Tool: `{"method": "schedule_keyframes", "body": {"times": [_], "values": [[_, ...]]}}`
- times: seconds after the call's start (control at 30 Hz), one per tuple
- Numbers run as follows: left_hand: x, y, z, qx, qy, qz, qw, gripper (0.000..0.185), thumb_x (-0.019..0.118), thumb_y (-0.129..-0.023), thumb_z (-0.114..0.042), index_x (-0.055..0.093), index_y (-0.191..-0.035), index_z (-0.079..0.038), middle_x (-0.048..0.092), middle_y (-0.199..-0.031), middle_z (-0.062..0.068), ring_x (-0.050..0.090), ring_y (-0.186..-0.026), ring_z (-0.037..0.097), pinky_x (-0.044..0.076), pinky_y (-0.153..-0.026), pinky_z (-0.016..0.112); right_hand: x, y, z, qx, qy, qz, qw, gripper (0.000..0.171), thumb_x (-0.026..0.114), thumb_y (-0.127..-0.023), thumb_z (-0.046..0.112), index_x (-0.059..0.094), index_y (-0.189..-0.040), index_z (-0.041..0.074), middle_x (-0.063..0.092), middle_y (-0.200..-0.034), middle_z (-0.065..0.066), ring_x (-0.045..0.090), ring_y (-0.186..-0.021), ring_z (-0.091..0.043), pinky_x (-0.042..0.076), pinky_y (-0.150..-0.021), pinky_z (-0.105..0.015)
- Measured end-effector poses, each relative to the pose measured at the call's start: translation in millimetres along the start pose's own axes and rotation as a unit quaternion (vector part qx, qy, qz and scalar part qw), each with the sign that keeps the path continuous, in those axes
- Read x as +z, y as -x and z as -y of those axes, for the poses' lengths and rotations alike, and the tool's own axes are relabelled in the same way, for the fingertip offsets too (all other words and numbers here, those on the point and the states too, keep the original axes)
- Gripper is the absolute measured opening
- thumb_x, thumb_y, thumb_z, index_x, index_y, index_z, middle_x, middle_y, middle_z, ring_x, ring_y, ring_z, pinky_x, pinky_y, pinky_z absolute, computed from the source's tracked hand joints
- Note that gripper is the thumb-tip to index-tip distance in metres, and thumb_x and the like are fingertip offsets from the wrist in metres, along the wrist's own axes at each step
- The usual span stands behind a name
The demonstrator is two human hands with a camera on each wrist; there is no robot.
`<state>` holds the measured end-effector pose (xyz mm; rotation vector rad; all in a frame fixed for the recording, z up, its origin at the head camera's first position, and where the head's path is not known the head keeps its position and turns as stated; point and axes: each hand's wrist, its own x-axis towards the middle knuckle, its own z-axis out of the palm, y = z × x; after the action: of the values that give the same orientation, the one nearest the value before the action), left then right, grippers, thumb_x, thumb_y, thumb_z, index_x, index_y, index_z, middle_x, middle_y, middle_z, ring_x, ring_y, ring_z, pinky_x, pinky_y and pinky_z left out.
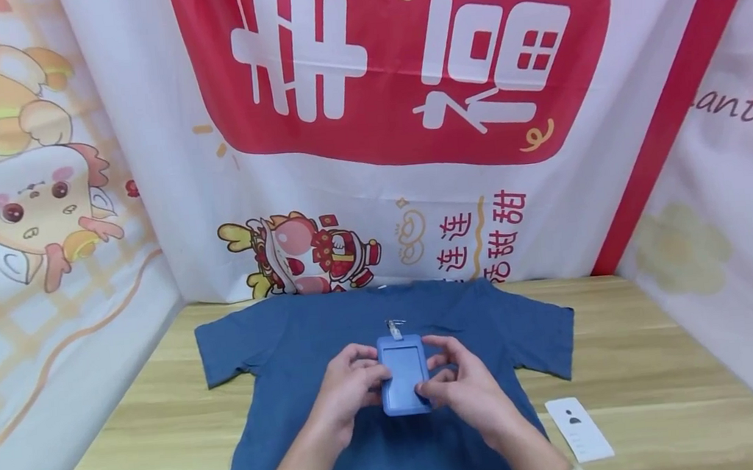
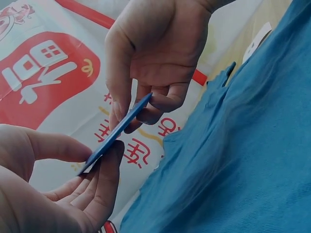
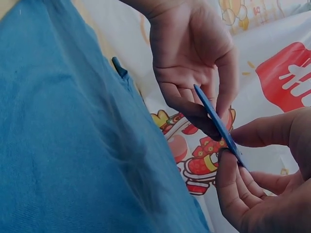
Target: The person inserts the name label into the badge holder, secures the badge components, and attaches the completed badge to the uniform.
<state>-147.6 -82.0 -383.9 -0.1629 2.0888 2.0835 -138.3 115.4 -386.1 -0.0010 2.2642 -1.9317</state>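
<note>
Between both hands is a blue badge holder (image 1: 404,377) with a framed front panel and a clip (image 1: 394,329) at its top. My left hand (image 1: 355,384) pinches its left edge, thumb on the front and fingers behind. On the opposite edge my right hand (image 1: 461,379) grips it the same way, thumb low on the front. Both wrist views show the badge holder (image 2: 116,130) edge-on as a thin slab, raised above a blue T-shirt (image 1: 296,389). The shirt lies spread with its sleeves out to the sides.
A white card (image 1: 579,429) with a printed person icon lies on the wooden table (image 1: 657,346), right of the shirt. Printed cloth hangings (image 1: 163,134) enclose the table at the back and on both sides.
</note>
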Motion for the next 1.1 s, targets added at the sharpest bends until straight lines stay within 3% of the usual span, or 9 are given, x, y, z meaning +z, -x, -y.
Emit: {"method": "schedule_keyframes", "body": {"times": [0.2,0.47,0.6,0.87,1.1], "values": [[1.0,-0.8,1.0,0.008,0.010,-0.006,0.9999,0.028,0.073,-0.102,-0.017,0.055,-0.120,-0.005,0.075,-0.113,0.011,0.067,-0.091,0.021,0.061,-0.078,0.034,-0.5,-1.2,-3.2,-0.006,0.026,0.011,1.000,0.068,0.081,-0.090,0.001,0.053,-0.151,0.010,0.060,-0.120,-0.014,0.069,-0.088,-0.020,0.061,-0.075,-0.037],[-2.4,0.5,1.2,0.017,-0.006,-0.013,0.9998,0.041,0.071,-0.106,-0.034,0.061,-0.136,-0.009,0.075,-0.131,0.015,0.071,-0.096,0.022,0.063,-0.079,0.038,-1.1,-1.9,-5.6,-0.020,0.065,0.027,0.997,0.064,0.078,-0.091,-0.001,0.058,-0.150,0.014,0.066,-0.117,-0.012,0.065,-0.095,-0.022,0.059,-0.078,-0.036],[-4.0,0.4,1.1,0.036,-0.007,-0.033,0.9988,0.041,0.069,-0.106,-0.042,0.068,-0.135,-0.014,0.076,-0.130,0.012,0.070,-0.096,0.021,0.061,-0.078,0.036,-1.0,-2.8,-4.8,-0.040,0.082,0.040,0.995,0.060,0.077,-0.091,-0.001,0.062,-0.147,0.016,0.068,-0.115,-0.010,0.063,-0.095,-0.022,0.055,-0.078,-0.035],[-3.9,1.8,2.6,0.041,-0.007,-0.072,0.9965,0.035,0.074,-0.104,-0.034,0.074,-0.135,-0.017,0.078,-0.120,0.006,0.068,-0.098,0.021,0.057,-0.078,0.032,-2.2,-1.7,-7.2,-0.034,0.104,0.081,0.991,0.045,0.077,-0.093,0.001,0.068,-0.136,0.011,0.067,-0.112,-0.009,0.062,-0.095,-0.023,0.052,-0.084,-0.036],[1.8,2.1,4.7,0.055,-0.023,-0.044,0.9973,0.030,0.072,-0.105,-0.028,0.075,-0.131,-0.013,0.077,-0.117,0.007,0.068,-0.094,0.018,0.056,-0.075,0.032,0.6,-2.1,-6.0,-0.051,0.098,0.027,0.993,0.036,0.082,-0.094,0.009,0.071,-0.128,0.009,0.069,-0.111,-0.008,0.063,-0.096,-0.021,0.055,-0.084,-0.034]]}}
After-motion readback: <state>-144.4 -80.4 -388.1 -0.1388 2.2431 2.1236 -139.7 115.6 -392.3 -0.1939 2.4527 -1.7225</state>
